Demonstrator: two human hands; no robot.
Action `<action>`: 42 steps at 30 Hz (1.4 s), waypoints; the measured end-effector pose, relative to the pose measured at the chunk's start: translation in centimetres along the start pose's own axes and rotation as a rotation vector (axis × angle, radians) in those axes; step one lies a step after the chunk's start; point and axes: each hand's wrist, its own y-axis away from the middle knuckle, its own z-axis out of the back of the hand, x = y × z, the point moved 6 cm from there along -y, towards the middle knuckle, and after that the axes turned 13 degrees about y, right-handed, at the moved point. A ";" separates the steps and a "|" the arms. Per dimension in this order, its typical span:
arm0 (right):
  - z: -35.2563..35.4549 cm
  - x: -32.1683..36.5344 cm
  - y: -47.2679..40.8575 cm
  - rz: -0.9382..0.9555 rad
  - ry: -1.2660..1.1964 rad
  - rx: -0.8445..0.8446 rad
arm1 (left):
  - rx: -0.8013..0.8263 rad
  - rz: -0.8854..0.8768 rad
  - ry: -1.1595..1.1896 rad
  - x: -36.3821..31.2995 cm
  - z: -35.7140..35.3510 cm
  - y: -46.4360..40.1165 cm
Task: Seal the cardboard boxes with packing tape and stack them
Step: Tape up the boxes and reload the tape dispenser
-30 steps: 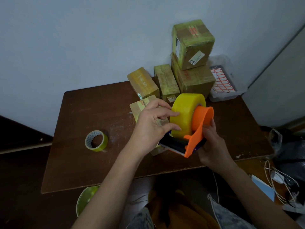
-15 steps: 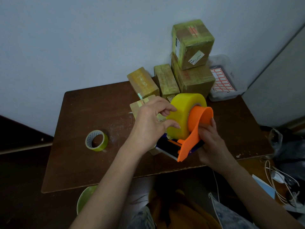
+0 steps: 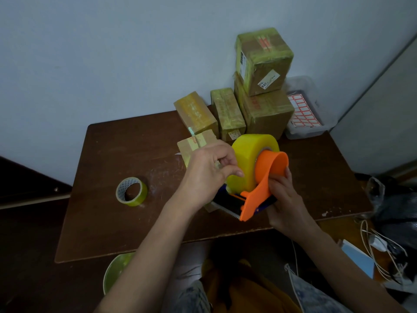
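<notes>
- Head view, nearest stuff first: a greenish bowl [image 3: 115,271] is seen just below the near edge of the brown table [image 3: 108,222].
- An orange tape dispenser [image 3: 259,190] is gripped by the right hand [image 3: 286,199], fingers curled round its handle side, held just above the table.
- A fat yellow tape roll [image 3: 247,159] is loaded on it; the left hand [image 3: 207,175] is set against the roll's face, thumb and fingers curled and pinched together there. Whether a tape end is actually caught can't be told.
- A small tape roll [image 3: 131,191] is left lying well off to the left.
- An unsealed box [image 3: 195,144] is sat right behind the left hand.
- Taped boxes [image 3: 228,111] are lined up against the wall, with a top box [image 3: 264,59] stacked on a bigger one, and a clear tray of red-bordered labels [image 3: 302,111] just beside.
</notes>
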 end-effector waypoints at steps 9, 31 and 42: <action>0.0 -0.2 -0.5 -0.024 -0.020 0.050 | -0.048 0.119 0.099 1.0 0.4 0.5; 0.5 0.1 -1.6 -0.297 -0.478 0.142 | -0.159 0.078 0.200 0.3 0.8 0.7; -0.2 -1.5 -1.6 -0.398 -0.606 0.227 | -0.157 0.238 0.113 0.2 0.0 0.6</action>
